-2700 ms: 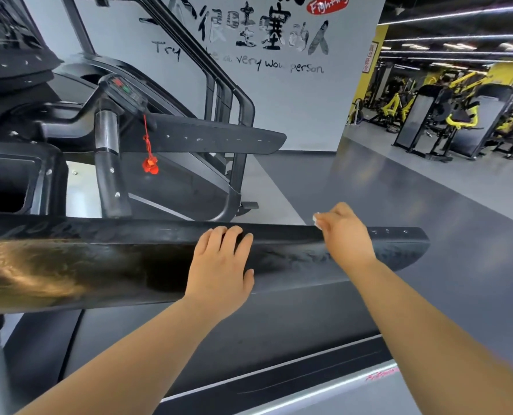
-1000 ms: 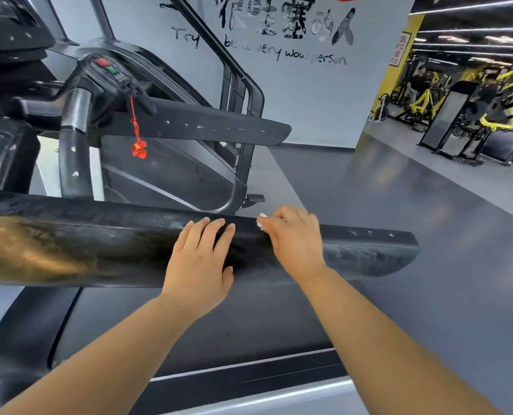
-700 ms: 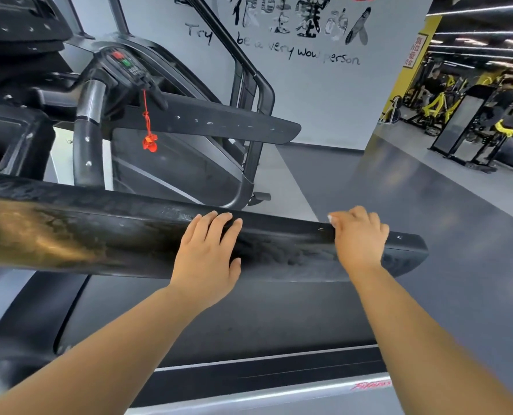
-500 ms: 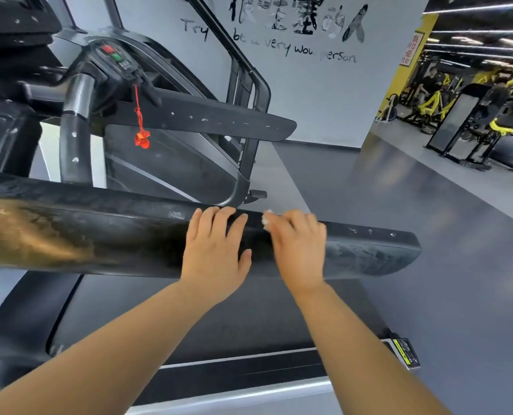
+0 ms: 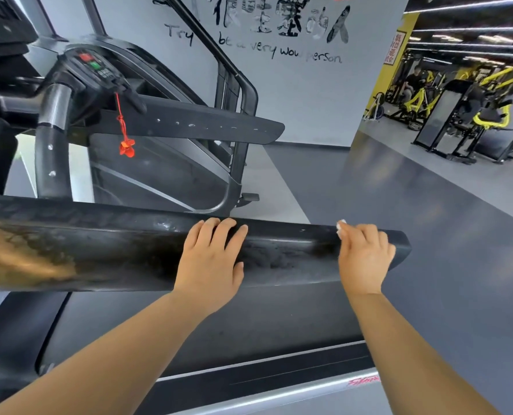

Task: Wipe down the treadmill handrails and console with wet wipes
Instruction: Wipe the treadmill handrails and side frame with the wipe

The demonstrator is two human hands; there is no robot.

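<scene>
The near black handrail of the treadmill runs across the view, with wet streaks on its right half. My left hand rests flat on its middle, fingers straight over the top edge. Close to the rail's right end, my right hand grips a white wet wipe and presses it on the rail; only a corner of the wipe shows above the fingers. The far handrail and the console panel with a red and a green button lie at the upper left.
A red safety clip hangs on a cord from the console. The treadmill belt lies below the rail. A stair machine's frame stands behind, before a lettered white wall. Yellow gym machines stand at the far right across open grey floor.
My right hand has slid the wipe back and forth along the rail, and since half a second ago it has gone from beside my left hand out toward the rail's right end. My left hand stays put.
</scene>
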